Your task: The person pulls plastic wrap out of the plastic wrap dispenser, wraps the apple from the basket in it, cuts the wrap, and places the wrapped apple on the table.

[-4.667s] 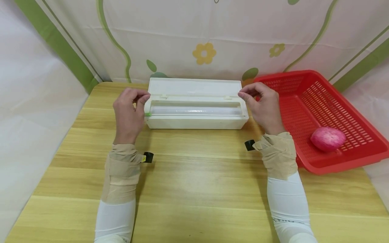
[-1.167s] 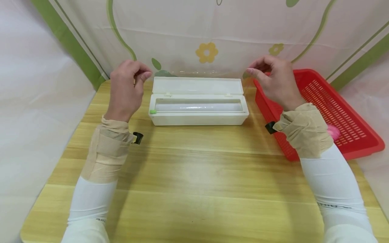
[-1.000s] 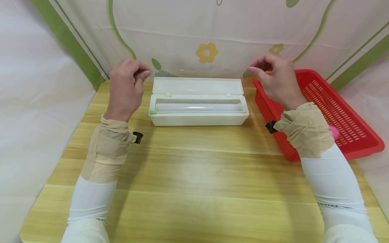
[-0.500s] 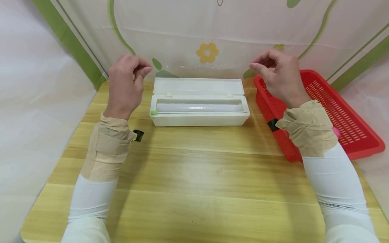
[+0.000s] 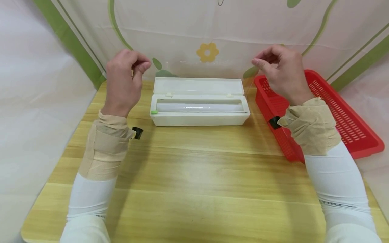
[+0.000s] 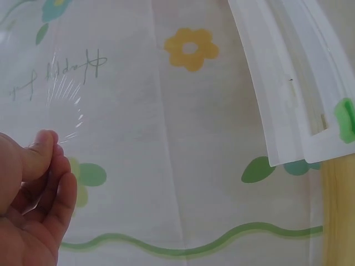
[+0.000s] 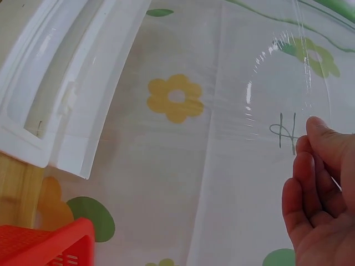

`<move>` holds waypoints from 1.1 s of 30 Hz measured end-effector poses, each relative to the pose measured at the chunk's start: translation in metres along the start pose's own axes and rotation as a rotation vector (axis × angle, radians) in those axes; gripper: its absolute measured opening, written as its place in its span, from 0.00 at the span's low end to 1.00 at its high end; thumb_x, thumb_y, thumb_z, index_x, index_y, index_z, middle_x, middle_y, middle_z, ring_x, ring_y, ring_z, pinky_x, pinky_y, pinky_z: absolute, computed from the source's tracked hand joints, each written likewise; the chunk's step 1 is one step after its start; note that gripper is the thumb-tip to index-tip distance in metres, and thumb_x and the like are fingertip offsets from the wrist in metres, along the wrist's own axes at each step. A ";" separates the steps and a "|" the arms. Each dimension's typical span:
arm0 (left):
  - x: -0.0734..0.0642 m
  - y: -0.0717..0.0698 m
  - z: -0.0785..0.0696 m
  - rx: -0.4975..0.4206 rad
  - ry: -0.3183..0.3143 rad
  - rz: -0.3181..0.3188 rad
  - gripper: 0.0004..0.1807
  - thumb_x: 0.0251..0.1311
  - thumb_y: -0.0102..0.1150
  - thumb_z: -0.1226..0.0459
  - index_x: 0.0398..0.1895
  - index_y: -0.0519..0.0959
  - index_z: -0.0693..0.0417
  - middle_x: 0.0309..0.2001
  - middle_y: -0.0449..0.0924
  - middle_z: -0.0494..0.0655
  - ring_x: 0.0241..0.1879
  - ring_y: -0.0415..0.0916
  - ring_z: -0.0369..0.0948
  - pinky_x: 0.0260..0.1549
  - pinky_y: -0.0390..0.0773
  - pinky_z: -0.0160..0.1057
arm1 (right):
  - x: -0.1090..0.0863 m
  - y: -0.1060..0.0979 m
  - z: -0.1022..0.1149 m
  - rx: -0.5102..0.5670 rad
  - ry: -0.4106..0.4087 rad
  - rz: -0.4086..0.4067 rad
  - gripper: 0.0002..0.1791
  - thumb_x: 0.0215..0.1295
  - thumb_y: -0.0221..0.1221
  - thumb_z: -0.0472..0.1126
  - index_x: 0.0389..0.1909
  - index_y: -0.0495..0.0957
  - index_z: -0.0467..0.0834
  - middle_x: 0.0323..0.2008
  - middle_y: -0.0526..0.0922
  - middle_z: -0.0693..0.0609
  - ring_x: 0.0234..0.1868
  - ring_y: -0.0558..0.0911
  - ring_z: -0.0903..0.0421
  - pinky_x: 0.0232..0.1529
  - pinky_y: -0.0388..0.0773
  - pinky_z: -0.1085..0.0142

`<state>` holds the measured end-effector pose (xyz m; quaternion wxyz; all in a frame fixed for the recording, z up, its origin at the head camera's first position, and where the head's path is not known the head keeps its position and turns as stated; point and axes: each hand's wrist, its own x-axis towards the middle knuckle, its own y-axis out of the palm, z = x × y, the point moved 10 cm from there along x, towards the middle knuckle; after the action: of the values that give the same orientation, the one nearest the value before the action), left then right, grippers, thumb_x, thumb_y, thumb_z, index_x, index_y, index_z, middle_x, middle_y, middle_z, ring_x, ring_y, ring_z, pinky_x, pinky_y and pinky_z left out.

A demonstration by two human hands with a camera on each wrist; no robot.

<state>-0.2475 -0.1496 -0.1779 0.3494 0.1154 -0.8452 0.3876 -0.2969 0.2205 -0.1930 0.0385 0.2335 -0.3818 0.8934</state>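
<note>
Left wrist, puckered clear film (image 6: 67,108), pinching fingers (image 6: 65,195)

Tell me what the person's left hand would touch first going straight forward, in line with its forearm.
Probably the tall, white, flower-printed fabric-like backdrop behind the table; its distance is unclear. The left hand pinches thin, clear plastic film.

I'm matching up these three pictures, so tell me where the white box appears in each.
Head: the white box sits just above centre.
Left wrist: the white box is at upper right, partly cut off.
Right wrist: the white box is at upper left, partly cut off.
Shared landmark: the yellow flower printed on the curtain.
</note>
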 end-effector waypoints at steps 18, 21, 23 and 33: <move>0.013 -0.008 -0.009 0.019 -0.021 -0.020 0.19 0.74 0.59 0.57 0.42 0.86 0.69 0.40 0.85 0.63 0.36 0.66 0.37 0.40 0.65 0.29 | 0.006 -0.012 0.008 0.013 -0.009 -0.029 0.14 0.72 0.67 0.42 0.50 0.86 0.36 0.34 0.78 0.76 0.39 0.76 0.67 0.46 0.72 0.76; 0.016 -0.009 -0.010 0.023 -0.029 -0.024 0.20 0.73 0.59 0.57 0.42 0.86 0.69 0.41 0.85 0.63 0.36 0.66 0.35 0.40 0.66 0.29 | 0.007 -0.013 0.009 0.002 -0.016 -0.028 0.15 0.73 0.66 0.43 0.51 0.86 0.36 0.35 0.78 0.76 0.40 0.76 0.67 0.47 0.72 0.76; 0.017 -0.010 -0.010 0.026 -0.032 -0.023 0.20 0.74 0.59 0.57 0.42 0.86 0.69 0.41 0.86 0.62 0.36 0.66 0.33 0.40 0.66 0.28 | 0.007 -0.014 0.009 -0.005 -0.007 -0.031 0.15 0.73 0.65 0.43 0.52 0.85 0.37 0.35 0.77 0.77 0.40 0.75 0.67 0.47 0.72 0.76; 0.021 -0.013 -0.012 0.032 -0.029 -0.032 0.18 0.74 0.60 0.58 0.42 0.87 0.68 0.42 0.87 0.61 0.36 0.66 0.30 0.40 0.67 0.27 | 0.009 -0.018 0.012 -0.004 -0.008 -0.040 0.16 0.73 0.66 0.43 0.53 0.85 0.36 0.36 0.77 0.76 0.39 0.75 0.68 0.47 0.72 0.76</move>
<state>-0.2507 -0.1480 -0.1506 0.3411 0.1399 -0.8421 0.3937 -0.2954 0.2237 -0.1699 0.0554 0.2445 -0.3792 0.8907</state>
